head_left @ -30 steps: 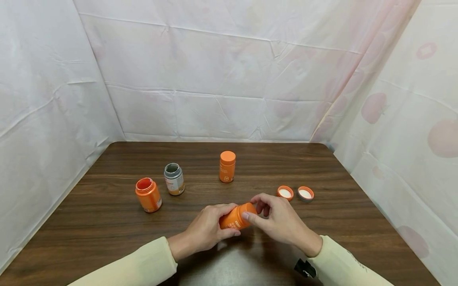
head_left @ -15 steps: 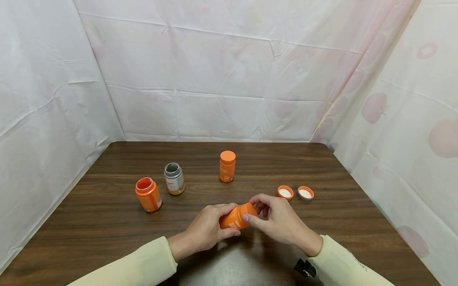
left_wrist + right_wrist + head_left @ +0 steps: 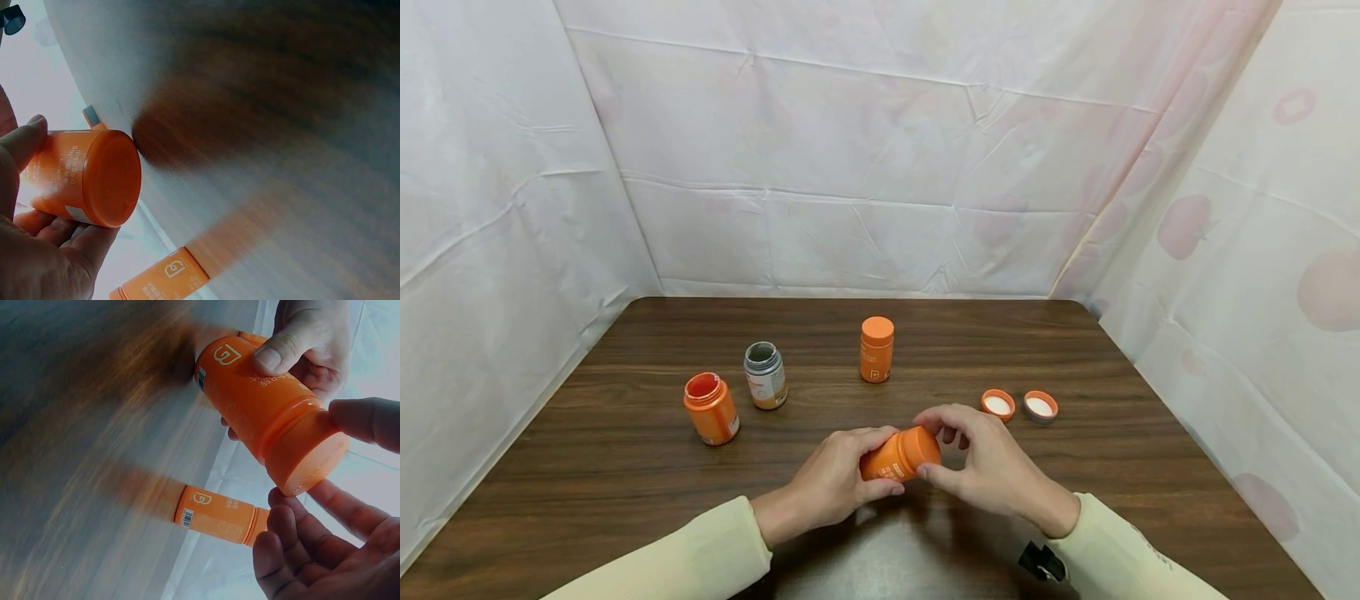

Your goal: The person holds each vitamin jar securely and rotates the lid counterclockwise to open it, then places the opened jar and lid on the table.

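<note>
My left hand [image 3: 835, 477] grips an orange plastic pill bottle [image 3: 883, 462] round its body, tilted with its cap end up and to the right. The thumb and fingers of my right hand [image 3: 988, 467] are on the rim of its orange screw cap [image 3: 922, 446], which sits on the bottle's neck. In the right wrist view, the right thumb touches one side of the cap [image 3: 306, 453] and the fingertips the other. The left wrist view shows the base of the bottle [image 3: 115, 181] above the dark table, a shadow beside it.
Beyond the hands stands a capped orange bottle [image 3: 877, 354]. To the left are an uncapped orange bottle [image 3: 713, 414] and an uncapped grey bottle [image 3: 767, 383]. Two caps, one orange [image 3: 997, 404] and one grey-sided [image 3: 1041, 407], lie inside-up near my right hand on the wooden table [image 3: 625, 508].
My right index finger has moved left over the cap's far side, and the thumb has slid down to its near edge. The left hand and bottle stay in place.
</note>
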Available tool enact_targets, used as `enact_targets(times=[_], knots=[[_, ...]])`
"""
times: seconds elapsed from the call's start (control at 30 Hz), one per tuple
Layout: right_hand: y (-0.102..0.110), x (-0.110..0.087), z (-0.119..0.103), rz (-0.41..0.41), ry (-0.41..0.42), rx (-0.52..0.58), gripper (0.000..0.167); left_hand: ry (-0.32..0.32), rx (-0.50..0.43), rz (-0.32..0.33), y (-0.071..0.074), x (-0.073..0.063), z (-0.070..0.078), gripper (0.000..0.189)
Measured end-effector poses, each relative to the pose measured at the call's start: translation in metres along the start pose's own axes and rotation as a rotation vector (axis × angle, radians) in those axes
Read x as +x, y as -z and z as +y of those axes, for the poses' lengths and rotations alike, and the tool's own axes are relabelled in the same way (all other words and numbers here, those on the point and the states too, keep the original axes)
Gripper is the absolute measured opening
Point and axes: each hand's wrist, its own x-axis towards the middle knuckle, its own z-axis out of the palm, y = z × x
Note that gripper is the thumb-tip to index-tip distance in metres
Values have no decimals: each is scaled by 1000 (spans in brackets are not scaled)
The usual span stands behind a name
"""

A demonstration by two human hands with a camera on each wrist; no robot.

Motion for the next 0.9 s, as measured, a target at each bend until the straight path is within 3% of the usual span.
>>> enact_targets(times=[0.3, 0.6, 0.77, 0.9], knots=[[1, -1, 0, -12, 90, 12, 59, -8, 1, 1, 0, 0, -1, 47], [2, -2, -1, -24, 115, 27, 63, -19, 7, 8, 0, 0, -2, 48], [1, -1, -2, 14, 90, 22, 52, -12, 6, 6, 0, 0, -1, 47], [-1, 0, -2, 55, 19, 7, 42, -9, 4, 3, 0, 0, -1, 47]])
